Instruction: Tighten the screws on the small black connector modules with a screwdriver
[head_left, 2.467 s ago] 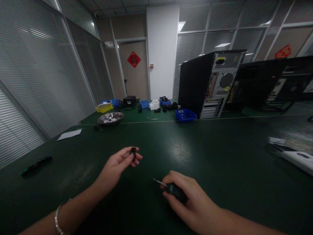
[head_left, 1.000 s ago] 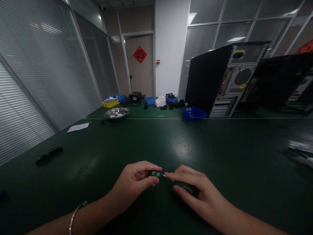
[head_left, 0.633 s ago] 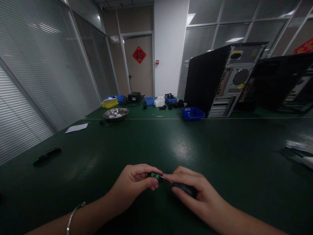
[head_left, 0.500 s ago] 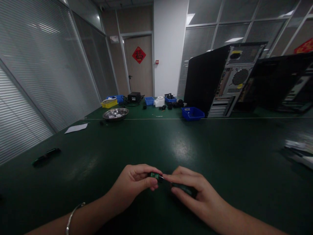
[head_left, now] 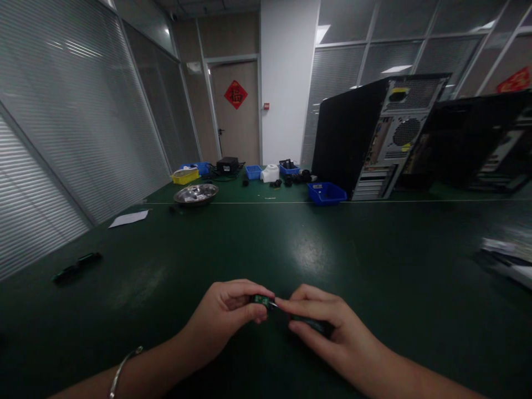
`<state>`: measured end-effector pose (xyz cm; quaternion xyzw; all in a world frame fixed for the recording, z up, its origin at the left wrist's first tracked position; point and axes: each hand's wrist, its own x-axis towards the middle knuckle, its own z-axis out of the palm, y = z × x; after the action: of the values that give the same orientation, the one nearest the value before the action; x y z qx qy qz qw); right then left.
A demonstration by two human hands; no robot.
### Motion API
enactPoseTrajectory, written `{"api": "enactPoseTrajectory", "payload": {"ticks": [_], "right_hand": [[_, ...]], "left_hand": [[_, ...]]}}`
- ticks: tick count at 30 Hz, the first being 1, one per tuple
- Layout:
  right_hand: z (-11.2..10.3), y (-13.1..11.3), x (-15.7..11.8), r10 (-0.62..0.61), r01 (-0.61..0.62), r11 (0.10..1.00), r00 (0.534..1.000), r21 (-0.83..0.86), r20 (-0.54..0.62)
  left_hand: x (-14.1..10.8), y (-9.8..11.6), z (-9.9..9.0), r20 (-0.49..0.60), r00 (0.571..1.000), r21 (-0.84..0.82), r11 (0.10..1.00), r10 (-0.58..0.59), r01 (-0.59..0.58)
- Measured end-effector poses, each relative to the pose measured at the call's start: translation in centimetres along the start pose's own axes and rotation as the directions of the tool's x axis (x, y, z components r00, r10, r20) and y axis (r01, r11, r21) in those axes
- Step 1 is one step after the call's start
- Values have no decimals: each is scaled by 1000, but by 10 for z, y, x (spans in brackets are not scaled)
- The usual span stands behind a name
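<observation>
Left hand [head_left: 230,306] and right hand [head_left: 326,318] have been brought together since the earliest frame, over the near side of the green bench [head_left: 374,238]. Small green part [head_left: 261,300] is pinched between left thumb and fingers, right end exposed. Dark-handled tool [head_left: 311,323] is gripped in the right hand, shaft pointed left, tip at that end; actual contact can't be told. Silver bracelet [head_left: 122,370] is worn on the left wrist. Farther out, dark slim parts [head_left: 89,258] are laid near the bench's left edge, white sheet [head_left: 128,218] beyond them along it. Metal bowl [head_left: 196,194] is set toward the far left corner. Blue bin [head_left: 326,195] is placed well right of it, just beside a black computer tower [head_left: 347,133].
</observation>
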<state>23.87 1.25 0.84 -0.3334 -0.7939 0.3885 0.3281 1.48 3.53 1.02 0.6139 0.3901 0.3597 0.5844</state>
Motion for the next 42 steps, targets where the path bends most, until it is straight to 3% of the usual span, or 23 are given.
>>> {"api": "enactPoseTrajectory", "payload": {"ticks": [15, 26, 35, 42], "right_hand": [[1, 0, 2, 13, -13, 1000, 1000, -1, -20], [-1, -5, 3, 68, -68, 998, 994, 6, -85], [5, -9, -2, 91, -91, 996, 990, 4, -105], [13, -9, -6, 153, -151, 988, 985, 29, -85]], "left_hand": [[7, -4, -8, 17, 996, -104, 991, -86, 87], [13, -10, -20, 21, 1000, -284, 959, 13, -6], [2, -7, -13, 1, 997, -260, 963, 71, -69], [0, -15, -8, -80, 992, -172, 979, 98, -111]]}}
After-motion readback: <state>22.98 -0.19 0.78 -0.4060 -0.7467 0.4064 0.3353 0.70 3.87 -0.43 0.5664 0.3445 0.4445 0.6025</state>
